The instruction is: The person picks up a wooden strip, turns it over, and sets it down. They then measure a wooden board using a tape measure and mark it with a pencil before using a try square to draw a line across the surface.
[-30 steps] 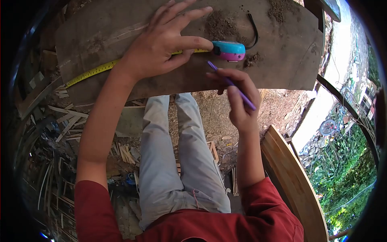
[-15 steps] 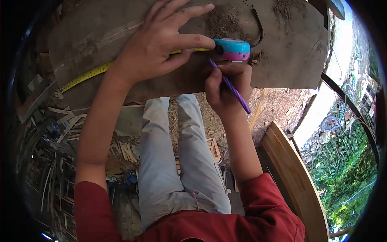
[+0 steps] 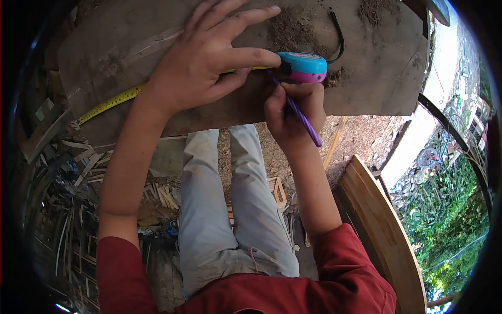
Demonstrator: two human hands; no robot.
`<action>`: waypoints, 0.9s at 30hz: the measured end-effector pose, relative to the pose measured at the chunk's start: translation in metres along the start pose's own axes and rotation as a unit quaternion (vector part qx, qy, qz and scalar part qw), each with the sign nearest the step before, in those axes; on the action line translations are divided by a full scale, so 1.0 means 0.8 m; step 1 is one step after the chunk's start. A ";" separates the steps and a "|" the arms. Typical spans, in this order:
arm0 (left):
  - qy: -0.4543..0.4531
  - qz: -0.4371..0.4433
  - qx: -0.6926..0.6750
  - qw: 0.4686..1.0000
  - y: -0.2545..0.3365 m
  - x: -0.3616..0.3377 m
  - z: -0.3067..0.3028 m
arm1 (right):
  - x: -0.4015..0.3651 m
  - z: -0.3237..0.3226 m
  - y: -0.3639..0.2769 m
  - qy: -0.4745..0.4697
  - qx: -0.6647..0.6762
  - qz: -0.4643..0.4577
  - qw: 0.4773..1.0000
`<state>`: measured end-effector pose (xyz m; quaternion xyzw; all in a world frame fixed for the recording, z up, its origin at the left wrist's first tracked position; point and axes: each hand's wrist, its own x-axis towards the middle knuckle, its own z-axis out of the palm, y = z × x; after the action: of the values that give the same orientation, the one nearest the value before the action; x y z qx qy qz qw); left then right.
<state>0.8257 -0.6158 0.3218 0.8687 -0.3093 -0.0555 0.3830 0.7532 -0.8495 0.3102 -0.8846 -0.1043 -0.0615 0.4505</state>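
A blue and pink tape measure (image 3: 307,64) lies on a worn wooden board (image 3: 371,94), its yellow blade (image 3: 111,103) drawn out to the left edge. My left hand (image 3: 201,65) holds the blade between thumb and forefinger, with the forefinger's tip against the case's mouth; its other fingers are spread over the board. Part of the blade is hidden under this hand. Just below the case, my right hand (image 3: 294,112) grips a purple striped pen (image 3: 305,120). The pen slants up and left, its tip close to the blade's lower edge.
Crumbly brown debris (image 3: 293,31) and a black wrist strap (image 3: 339,39) lie on the board near the case. A curved wooden piece (image 3: 384,220) stands at lower right. Wood scraps (image 3: 86,162) litter the ground at left.
The pen tip has moved slightly up and left toward the blade, and my right hand has shifted a little with it. The tape case sits slightly farther right and lower in view.
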 end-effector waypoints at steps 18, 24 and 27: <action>0.006 -0.003 -0.011 1.000 -0.001 0.001 0.000 | 0.002 0.000 -0.001 0.000 0.005 0.012 1.000; -0.021 -0.002 0.042 0.999 -0.003 0.000 0.001 | 0.004 -0.001 -0.004 0.002 -0.013 0.012 1.000; -0.022 -0.012 0.014 1.000 0.002 0.002 -0.002 | 0.005 -0.002 -0.003 -0.002 -0.005 0.012 1.000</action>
<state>0.8265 -0.6162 0.3246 0.8764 -0.3076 -0.0749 0.3629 0.7562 -0.8489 0.3133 -0.8881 -0.0942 -0.0548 0.4466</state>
